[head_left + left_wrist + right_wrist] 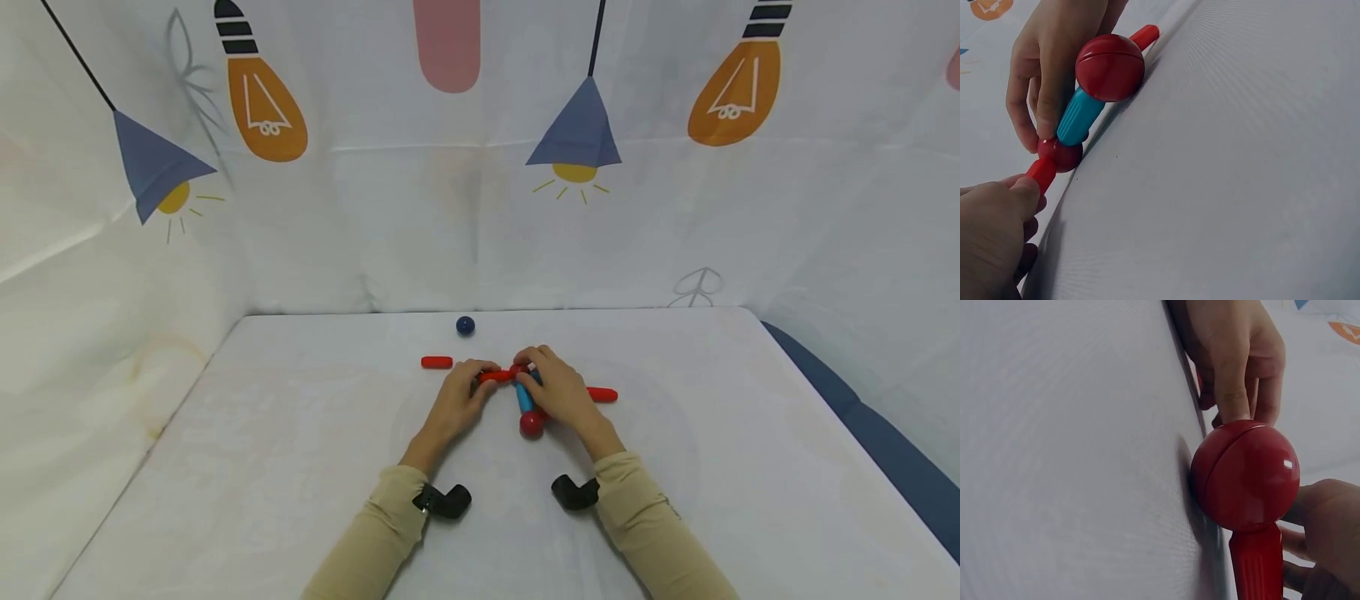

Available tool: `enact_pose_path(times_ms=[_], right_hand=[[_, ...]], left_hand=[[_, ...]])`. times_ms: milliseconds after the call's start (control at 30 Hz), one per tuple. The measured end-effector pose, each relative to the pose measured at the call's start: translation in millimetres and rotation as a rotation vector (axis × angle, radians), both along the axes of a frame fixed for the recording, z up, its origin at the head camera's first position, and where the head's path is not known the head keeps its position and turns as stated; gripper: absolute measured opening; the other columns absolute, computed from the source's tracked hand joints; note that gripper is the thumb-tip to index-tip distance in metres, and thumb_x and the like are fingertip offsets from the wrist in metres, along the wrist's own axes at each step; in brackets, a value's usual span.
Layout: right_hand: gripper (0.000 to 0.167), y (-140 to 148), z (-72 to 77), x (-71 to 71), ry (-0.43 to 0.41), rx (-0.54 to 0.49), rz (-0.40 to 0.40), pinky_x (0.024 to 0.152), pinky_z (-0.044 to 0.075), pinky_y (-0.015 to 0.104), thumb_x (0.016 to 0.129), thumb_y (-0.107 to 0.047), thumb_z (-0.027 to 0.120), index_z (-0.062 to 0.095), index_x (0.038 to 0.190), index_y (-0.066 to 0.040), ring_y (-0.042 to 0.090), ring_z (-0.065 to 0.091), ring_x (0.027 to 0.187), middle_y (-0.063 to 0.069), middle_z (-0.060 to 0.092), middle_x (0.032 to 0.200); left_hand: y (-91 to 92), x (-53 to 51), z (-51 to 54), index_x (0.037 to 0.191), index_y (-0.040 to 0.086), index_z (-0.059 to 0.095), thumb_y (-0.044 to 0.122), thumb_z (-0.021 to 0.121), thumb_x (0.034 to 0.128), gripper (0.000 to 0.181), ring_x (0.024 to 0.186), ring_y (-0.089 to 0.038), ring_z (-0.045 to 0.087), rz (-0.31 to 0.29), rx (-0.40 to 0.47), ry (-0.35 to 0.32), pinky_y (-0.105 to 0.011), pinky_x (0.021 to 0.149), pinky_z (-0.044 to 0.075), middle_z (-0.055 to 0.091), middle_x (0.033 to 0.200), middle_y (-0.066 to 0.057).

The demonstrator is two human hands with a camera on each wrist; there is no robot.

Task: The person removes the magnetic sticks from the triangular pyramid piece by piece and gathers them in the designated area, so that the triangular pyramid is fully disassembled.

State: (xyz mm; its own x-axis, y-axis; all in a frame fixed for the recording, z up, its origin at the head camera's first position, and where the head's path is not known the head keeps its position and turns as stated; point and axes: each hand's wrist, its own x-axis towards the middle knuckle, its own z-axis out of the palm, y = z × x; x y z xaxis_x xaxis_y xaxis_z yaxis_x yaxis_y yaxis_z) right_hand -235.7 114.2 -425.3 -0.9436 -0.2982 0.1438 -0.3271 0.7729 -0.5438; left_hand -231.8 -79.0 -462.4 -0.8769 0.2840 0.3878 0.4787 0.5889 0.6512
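My left hand pinches a red rod between thumb and fingers. This rod's end meets a red ball, which my right hand grips from above with its fingertips. From that ball a light blue rod runs toward me to another red ball. A second red rod joins the nearer ball and passes under my right hand; a red rod end shows beyond that hand. Something dark blue is partly hidden beneath the right fingers.
A loose red rod lies left of my left hand. Near the table's back edge sits a dark blue ball. The table has a white cover, and a printed white cloth hangs behind it.
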Motion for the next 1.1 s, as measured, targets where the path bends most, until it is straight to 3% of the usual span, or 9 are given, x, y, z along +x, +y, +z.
enact_pose_path(times_ms=[200, 467, 667, 900, 1100], right_hand=[[0.024, -1, 1.9, 1.2, 0.004, -0.002, -0.016, 0.080, 0.053, 0.043, 0.094, -0.024, 0.058, 0.056, 0.117, -0.018, 0.021, 0.058, 0.089, 0.006, 0.057, 0.116], [0.026, 0, 0.0, -0.6, -0.037, 0.018, -0.031, 0.082, 0.053, 0.043, 0.095, -0.026, 0.057, 0.054, 0.119, -0.020, 0.021, 0.057, 0.092, 0.005, 0.057, 0.116], [0.025, 0, 2.2, 0.1, -0.048, 0.016, -0.022, 0.081, 0.052, 0.042, 0.095, -0.025, 0.056, 0.054, 0.120, -0.020, 0.021, 0.057, 0.093, 0.004, 0.057, 0.117], [0.036, 8, 6.5, 0.7, -0.106, -0.006, 0.022, 0.086, 0.051, 0.042, 0.095, -0.023, 0.055, 0.047, 0.130, -0.016, 0.022, 0.058, 0.101, 0.006, 0.058, 0.119], [0.031, 22, 13.5, 0.8, -0.154, 0.008, 0.039, 0.088, 0.049, 0.044, 0.094, -0.021, 0.056, 0.054, 0.124, -0.014, 0.024, 0.058, 0.103, 0.008, 0.061, 0.117]], left_hand=[[-3.4, -1.3, -1.1, 0.116, 0.015, 0.062, 0.015, 0.060, 0.0923, 0.023, 0.088, -0.012, 0.050, -0.023, -0.015, 0.033, -0.025, 0.076, 0.044, 0.062, 0.106, 0.000], [-21.2, -7.2, -1.6, 0.116, 0.018, 0.063, 0.010, 0.060, 0.0921, 0.025, 0.101, -0.013, 0.050, 0.069, 0.074, 0.092, -0.029, 0.083, 0.048, 0.050, 0.112, -0.002], [-39.2, -10.7, 3.6, 0.113, 0.015, 0.065, 0.013, 0.061, 0.0913, 0.023, 0.102, -0.023, 0.045, 0.124, 0.025, 0.195, -0.037, 0.088, 0.040, 0.055, 0.110, -0.005], [-62.1, -10.7, 4.3, 0.111, 0.015, 0.066, 0.009, 0.065, 0.0882, 0.024, 0.101, -0.025, 0.047, 0.183, 0.003, 0.184, -0.040, 0.089, 0.038, 0.058, 0.109, -0.006], [-76.3, -12.7, 2.8, 0.106, 0.013, 0.067, 0.006, 0.067, 0.0855, 0.022, 0.100, -0.027, 0.048, 0.193, 0.001, 0.205, -0.042, 0.088, 0.037, 0.058, 0.105, -0.007]])
